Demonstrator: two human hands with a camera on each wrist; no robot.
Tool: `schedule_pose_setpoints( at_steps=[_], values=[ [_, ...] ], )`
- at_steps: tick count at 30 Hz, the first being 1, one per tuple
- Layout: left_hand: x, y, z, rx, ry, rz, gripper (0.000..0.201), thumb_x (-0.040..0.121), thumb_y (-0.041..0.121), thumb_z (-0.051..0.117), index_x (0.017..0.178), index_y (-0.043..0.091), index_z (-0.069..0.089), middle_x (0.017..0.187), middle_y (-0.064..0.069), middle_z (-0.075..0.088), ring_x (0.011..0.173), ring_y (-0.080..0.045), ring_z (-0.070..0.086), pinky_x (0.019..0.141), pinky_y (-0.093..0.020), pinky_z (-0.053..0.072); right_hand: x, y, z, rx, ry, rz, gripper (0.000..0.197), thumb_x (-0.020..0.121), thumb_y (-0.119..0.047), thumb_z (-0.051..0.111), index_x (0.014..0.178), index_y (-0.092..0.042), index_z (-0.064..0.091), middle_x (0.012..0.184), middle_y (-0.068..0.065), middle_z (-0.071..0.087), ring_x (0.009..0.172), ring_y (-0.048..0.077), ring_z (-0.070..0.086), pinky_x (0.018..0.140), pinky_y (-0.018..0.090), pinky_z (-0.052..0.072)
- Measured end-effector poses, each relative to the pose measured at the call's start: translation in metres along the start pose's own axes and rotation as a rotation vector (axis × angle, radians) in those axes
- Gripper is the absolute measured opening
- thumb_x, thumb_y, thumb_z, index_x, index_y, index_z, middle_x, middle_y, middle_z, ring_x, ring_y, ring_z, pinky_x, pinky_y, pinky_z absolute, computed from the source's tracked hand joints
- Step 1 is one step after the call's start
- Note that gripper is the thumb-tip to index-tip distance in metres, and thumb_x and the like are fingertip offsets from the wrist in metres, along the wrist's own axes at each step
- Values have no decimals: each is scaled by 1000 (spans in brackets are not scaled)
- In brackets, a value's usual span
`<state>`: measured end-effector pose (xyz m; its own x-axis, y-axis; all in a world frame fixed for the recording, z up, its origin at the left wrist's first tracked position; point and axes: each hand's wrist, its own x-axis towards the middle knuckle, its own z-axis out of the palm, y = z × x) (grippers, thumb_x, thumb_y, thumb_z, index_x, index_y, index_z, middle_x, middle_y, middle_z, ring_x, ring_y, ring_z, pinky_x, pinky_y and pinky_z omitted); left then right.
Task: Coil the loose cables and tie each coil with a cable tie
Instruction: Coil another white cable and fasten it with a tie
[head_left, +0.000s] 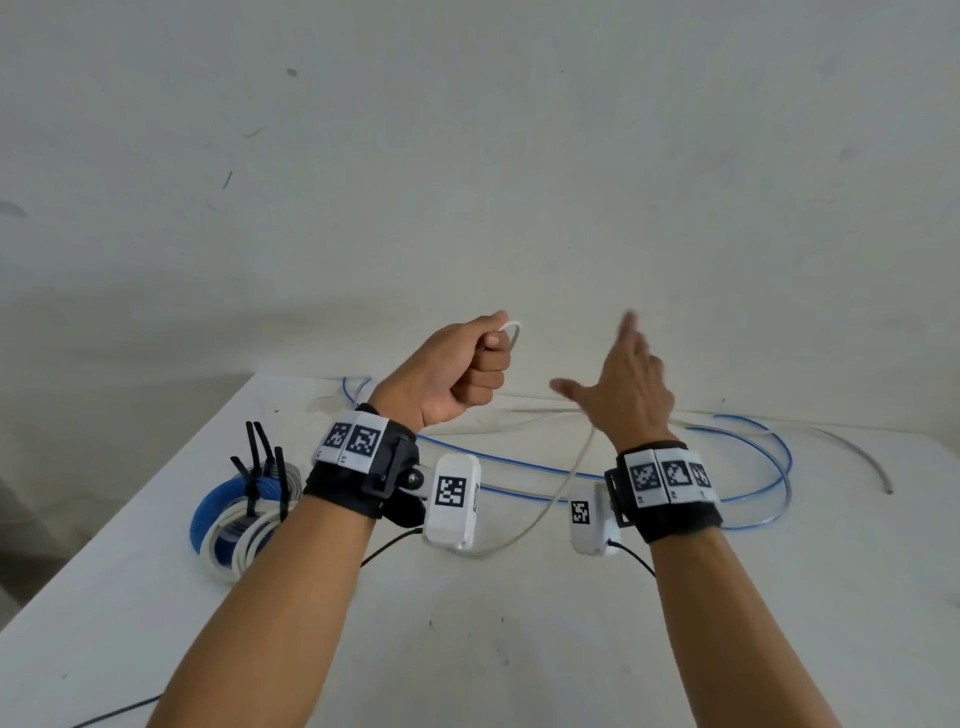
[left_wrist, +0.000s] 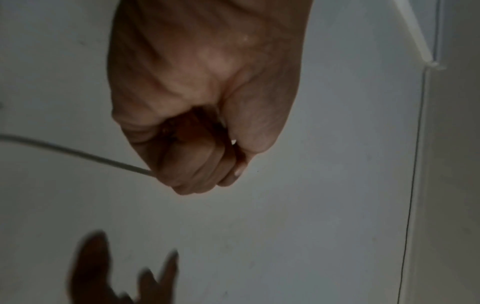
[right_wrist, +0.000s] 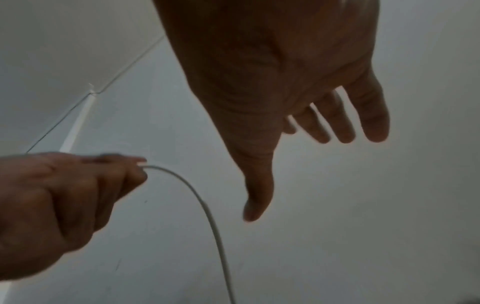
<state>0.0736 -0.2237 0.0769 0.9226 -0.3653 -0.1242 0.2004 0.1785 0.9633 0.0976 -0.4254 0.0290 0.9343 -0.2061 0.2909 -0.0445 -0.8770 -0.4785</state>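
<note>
Gripping white cable (head_left: 550, 499) in left fist (head_left: 457, 374), right hand (head_left: 623, 384) spread above table (head_left: 519, 623).

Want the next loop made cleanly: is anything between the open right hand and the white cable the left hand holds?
Nothing visible. The right hand is open beside the left hand, with only air between it and the white cable.

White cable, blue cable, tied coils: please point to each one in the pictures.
white cable (right_wrist: 207, 214), right wrist view, on its hanging curve.
blue cable (head_left: 779, 457), head view, on its right bend.
tied coils (head_left: 228, 525), head view, on the blue coil.
</note>
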Motion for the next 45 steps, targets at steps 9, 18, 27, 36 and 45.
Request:
schedule_pose_setpoints(
  at_steps=[9,18,27,36,45],
  values=[
    [-3,24,-32,-647,-466,-26,44,101,30,43,59,17,51,55,7,18,46,-10,15,37,-22,13,-12,-17,76,795,-201,-179,6,100,-23,64,100,-18,60,90,-3,76,89,10,72,92,37,54],
    [-7,15,-23,-420,-343,26,48,100,38,38,55,24,43,56,10,11,46,-8,7,35,-17,7,-5,-47,89,616,-73,-470,8,100,-17,59,94,-21,60,94,-9,68,89,-1,61,85,34,46],
    [-15,28,-75,-911,-16,478,45,103,14,33,60,16,47,51,6,22,46,-9,12,34,-21,18,-14,-9,74,795,-10,-292,17,102,-21,59,88,-12,63,62,-4,50,54,5,38,53,18,35],
    [12,-12,-55,249,301,714,40,112,18,27,100,-3,59,99,-18,76,98,-29,74,95,-39,57,-27,-20,7,406,-324,-561,32,105,-26,53,77,-19,67,46,-14,44,47,6,40,50,17,31],
    [13,-55,-5,290,-158,149,46,110,27,24,68,17,37,55,4,24,50,-11,18,48,-25,18,-19,-14,10,750,164,-406,24,97,-27,67,79,-12,68,54,-17,53,51,5,42,53,12,32]
  ],
)
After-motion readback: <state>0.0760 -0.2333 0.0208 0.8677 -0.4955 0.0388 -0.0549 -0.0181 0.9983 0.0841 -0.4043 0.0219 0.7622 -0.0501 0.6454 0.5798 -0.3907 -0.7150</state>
